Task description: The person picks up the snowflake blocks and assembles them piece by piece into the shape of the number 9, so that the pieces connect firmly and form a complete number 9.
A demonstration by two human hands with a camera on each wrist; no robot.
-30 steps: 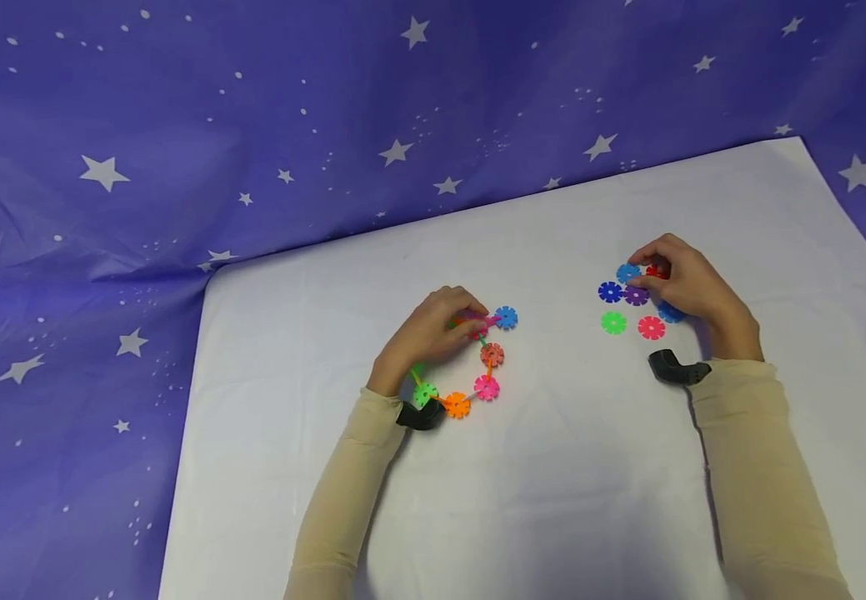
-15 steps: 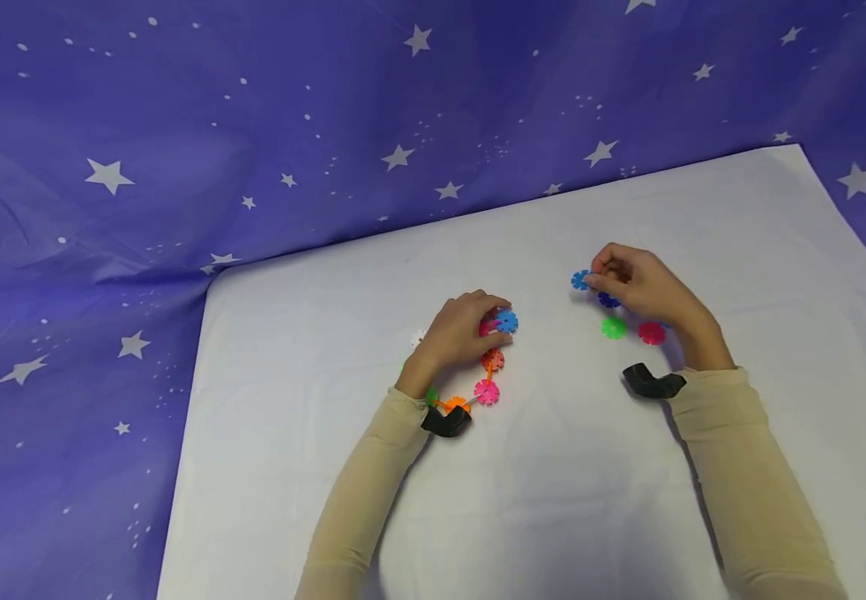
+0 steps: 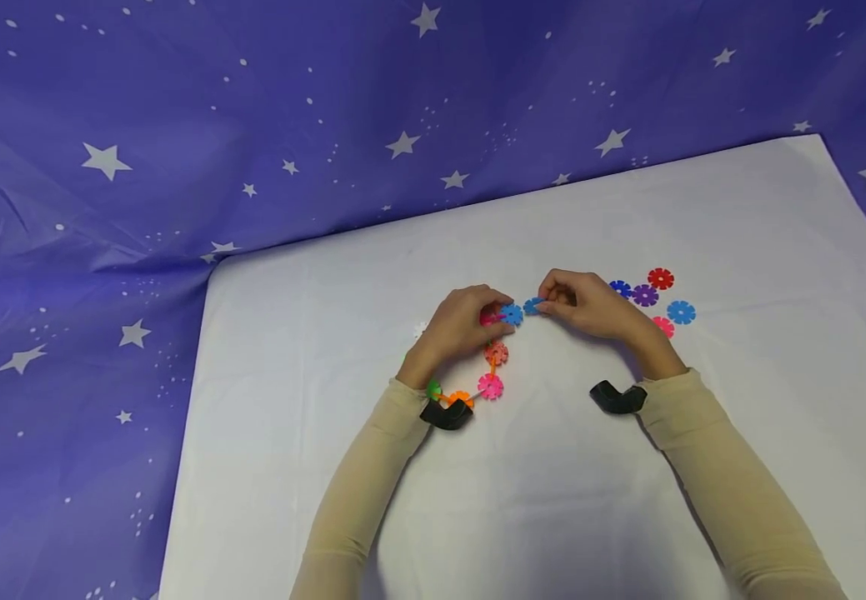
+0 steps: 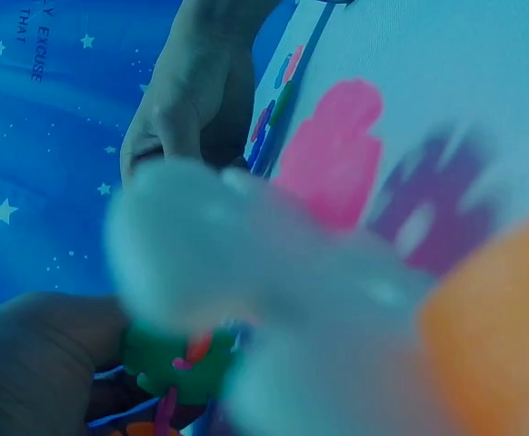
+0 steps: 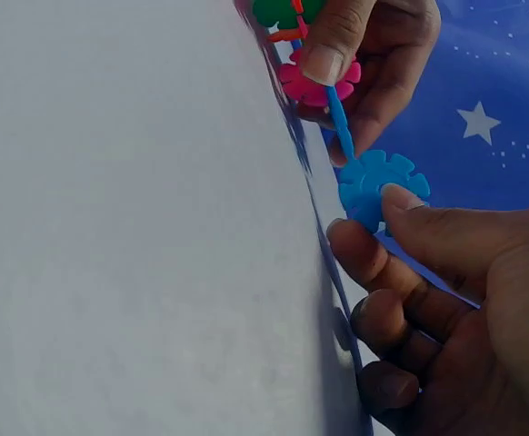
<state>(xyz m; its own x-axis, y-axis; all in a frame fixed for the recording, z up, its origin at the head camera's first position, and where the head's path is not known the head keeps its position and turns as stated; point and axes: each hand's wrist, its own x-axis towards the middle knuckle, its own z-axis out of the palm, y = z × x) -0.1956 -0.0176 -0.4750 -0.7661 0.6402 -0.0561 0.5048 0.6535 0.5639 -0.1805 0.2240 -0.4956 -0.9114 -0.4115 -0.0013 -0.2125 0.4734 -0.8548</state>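
Observation:
My right hand (image 3: 590, 308) pinches a light blue notched disc (image 5: 366, 186) between thumb and fingertips. Its edge meets a second blue disc (image 3: 512, 314), which stands edge-on in the right wrist view. That one joins the chain's pink disc (image 5: 294, 82), gripped by my left hand (image 3: 458, 329) with the thumb across it. Below the left hand, the linked chain curves through a coral disc (image 3: 497, 353), a pink one (image 3: 490, 386) and an orange one (image 3: 461, 401). The left hand and wrist camera hide part of the chain. Blurred pieces fill much of the left wrist view.
Loose notched discs lie right of the right hand: red (image 3: 661, 278), purple (image 3: 645, 295), dark blue (image 3: 619, 288) and light blue (image 3: 681, 312). The right forearm partly covers a pink disc (image 3: 663, 327). A starry purple curtain (image 3: 327, 125) hangs behind the white-covered table (image 3: 553, 517).
My right hand has carried a blue disc leftward from the loose group to the chain's blue disc. My left hand has shifted slightly right along the chain.

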